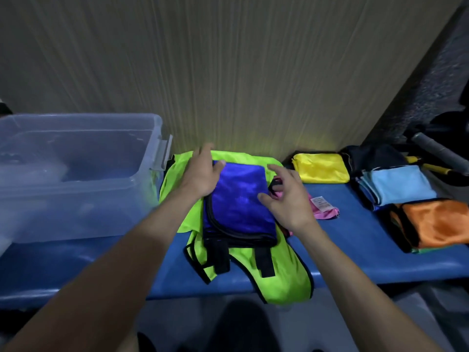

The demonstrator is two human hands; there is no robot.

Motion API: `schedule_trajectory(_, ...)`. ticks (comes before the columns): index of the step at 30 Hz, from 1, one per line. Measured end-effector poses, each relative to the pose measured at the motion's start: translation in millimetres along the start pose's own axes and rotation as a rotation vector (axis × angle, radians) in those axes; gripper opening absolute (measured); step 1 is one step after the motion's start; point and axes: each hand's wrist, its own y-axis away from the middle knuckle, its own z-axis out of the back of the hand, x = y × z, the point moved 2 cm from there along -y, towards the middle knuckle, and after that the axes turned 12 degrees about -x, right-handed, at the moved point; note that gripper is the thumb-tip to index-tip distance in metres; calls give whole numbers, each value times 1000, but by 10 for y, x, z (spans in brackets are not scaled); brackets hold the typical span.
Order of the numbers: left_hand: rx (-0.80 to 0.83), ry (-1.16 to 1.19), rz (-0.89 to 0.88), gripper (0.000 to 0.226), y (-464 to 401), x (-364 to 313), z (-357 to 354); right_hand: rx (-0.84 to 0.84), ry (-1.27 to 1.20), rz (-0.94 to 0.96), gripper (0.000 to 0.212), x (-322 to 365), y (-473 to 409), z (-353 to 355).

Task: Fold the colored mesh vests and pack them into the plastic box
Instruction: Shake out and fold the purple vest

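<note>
Both hands are laid on the folded blue vest (238, 201). Left hand (203, 174) is spread flat on its far-left corner, fingers straight, nothing gripped. Right hand (286, 199) is set at the right edge with fingers loosely bent; whether fabric is pinched cannot be told. The two hands are held apart, with the blue fabric between them.

Blue vest is stacked on a neon green vest (279, 275), which is spread unfolded on the blue bench (355, 237) and hangs over the front edge. A pink vest (324, 209) is seen partly under the right hand, just beside the blue one. Plastic box (76, 174) is placed on the bench to the left, lid off, touching the green vest's edge. Folded yellow (321, 167), light blue (401, 184) and orange (436, 222) vests are laid to the right, well apart from the box.
</note>
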Motion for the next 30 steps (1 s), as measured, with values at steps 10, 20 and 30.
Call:
schedule_trajectory(10,567,-231,-602,23,631,101,74,375,242,399,15,93,611,409)
schedule_trajectory(20,697,-143,-675,43,1068,-161,69,289,391,603,20,41,1023,269)
schedule_trajectory(30,692,-167,-681,42,1039,-64,26,183,405,590,28,-36,1087,320)
